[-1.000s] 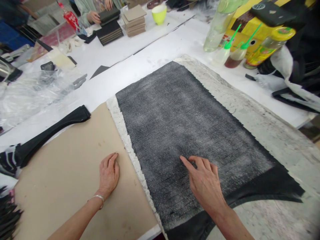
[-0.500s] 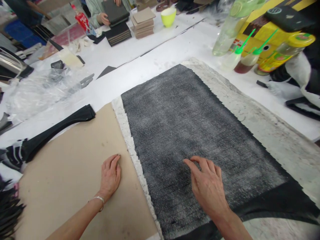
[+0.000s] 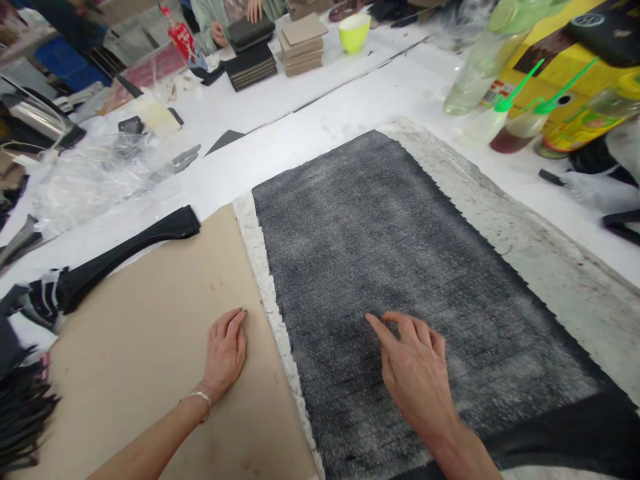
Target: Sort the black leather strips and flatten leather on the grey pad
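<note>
A large black sheet [image 3: 400,253], dusted grey-white, lies flat on a white foam board [image 3: 525,233]. My right hand [image 3: 413,370] rests on the near part of the sheet, index finger stretched out and touching it, other fingers loosely curled, holding nothing. My left hand [image 3: 226,350] lies flat, fingers together, on a tan cardboard sheet [image 3: 140,333] just left of the foam board's edge. A bracelet sits on that wrist.
Long black shaped pieces [image 3: 110,260] lie left of the cardboard. Crumpled clear plastic [image 3: 100,173] is behind them. Squeeze bottles with green spouts [image 3: 505,120] and a yellow box [image 3: 565,60] stand at right. Another person's hands [image 3: 235,20] work by stacked black and tan squares [image 3: 275,50] and a green cup [image 3: 353,32].
My view has shifted a little to the left. My right hand's fingers lifted and curled, then the index finger stretched out on the sheet again. My left hand has stayed put.
</note>
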Demonstrator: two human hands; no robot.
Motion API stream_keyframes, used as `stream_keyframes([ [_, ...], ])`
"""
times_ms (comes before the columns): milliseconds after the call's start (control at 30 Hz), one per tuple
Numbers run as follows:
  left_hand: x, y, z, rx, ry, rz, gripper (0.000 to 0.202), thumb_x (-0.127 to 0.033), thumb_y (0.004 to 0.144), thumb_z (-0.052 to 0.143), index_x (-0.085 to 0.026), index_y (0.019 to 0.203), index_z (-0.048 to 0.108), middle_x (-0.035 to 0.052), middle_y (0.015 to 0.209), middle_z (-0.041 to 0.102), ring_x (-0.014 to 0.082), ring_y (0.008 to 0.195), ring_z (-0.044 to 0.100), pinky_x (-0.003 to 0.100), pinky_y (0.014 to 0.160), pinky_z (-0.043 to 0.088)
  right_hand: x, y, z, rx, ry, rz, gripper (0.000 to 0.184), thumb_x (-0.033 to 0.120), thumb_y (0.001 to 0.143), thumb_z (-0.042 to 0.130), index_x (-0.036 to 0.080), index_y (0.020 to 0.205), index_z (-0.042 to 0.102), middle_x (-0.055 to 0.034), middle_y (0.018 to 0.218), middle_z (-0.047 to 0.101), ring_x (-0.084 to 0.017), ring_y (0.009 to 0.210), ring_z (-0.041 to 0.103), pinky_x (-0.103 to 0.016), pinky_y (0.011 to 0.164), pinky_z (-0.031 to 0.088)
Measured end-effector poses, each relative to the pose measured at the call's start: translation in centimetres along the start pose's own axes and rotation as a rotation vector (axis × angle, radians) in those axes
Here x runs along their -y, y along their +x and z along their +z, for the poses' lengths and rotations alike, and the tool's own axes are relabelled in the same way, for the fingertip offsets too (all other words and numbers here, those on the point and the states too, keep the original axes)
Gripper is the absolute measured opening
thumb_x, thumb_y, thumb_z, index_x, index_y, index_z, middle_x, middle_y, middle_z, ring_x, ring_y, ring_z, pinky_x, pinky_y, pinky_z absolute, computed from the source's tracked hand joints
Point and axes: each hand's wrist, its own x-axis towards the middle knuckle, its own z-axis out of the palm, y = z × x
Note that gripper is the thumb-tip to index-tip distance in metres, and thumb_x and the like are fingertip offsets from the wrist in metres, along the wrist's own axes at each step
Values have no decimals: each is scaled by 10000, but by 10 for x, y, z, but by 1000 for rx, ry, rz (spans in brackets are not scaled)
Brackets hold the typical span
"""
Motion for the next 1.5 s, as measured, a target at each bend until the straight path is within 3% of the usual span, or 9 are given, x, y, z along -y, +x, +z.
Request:
stream_keyframes([
  [333, 1, -1, -1, 10, -2, 6, 353, -145, 934, 413, -165, 1283, 467, 134, 1251, 516, 269, 1166, 469, 471, 1016, 390, 5, 23, 3, 8, -16, -22, 500, 19, 838, 547, 283, 1261, 589, -61, 1171, 560, -258, 1062, 485, -431, 883, 356],
  [567, 1, 0, -2, 11, -5, -1, 367, -136, 929, 415, -179, 1291, 453, 130, 1261, 513, 267, 1175, 469, 475, 1016, 392, 8, 34, 10, 22, -53, -43, 472, 38, 845, 559, 281, 1247, 604, -65, 1163, 568, -261, 1059, 489, -442, 883, 353],
  [933, 4, 0, 0, 13, -9, -1, 383, -117, 920, 417, -188, 1296, 447, 124, 1255, 523, 267, 1164, 474, 473, 997, 401, 11, 47, 3, -4, -7, -45, 400, 59, 887, 483, 264, 1197, 629, -63, 1143, 574, -256, 1045, 492, -433, 872, 360],
  [1200, 4, 1, 0, 11, -2, 5, 388, -110, 919, 416, -186, 1298, 440, 126, 1254, 522, 265, 1159, 474, 459, 982, 406, 11, 63, 10, 19, -60, -55, 500, 33, 849, 530, 272, 1286, 575, -63, 1149, 566, -253, 1026, 487, -427, 861, 366],
  [1500, 6, -1, 0, 21, -17, -21, 406, -116, 914, 415, -208, 1308, 439, 119, 1252, 523, 260, 1149, 488, 464, 989, 405, 15, 71, 8, 9, -56, -68, 446, 46, 869, 503, 272, 1240, 609, -63, 1143, 566, -250, 1026, 495, -424, 850, 369],
])
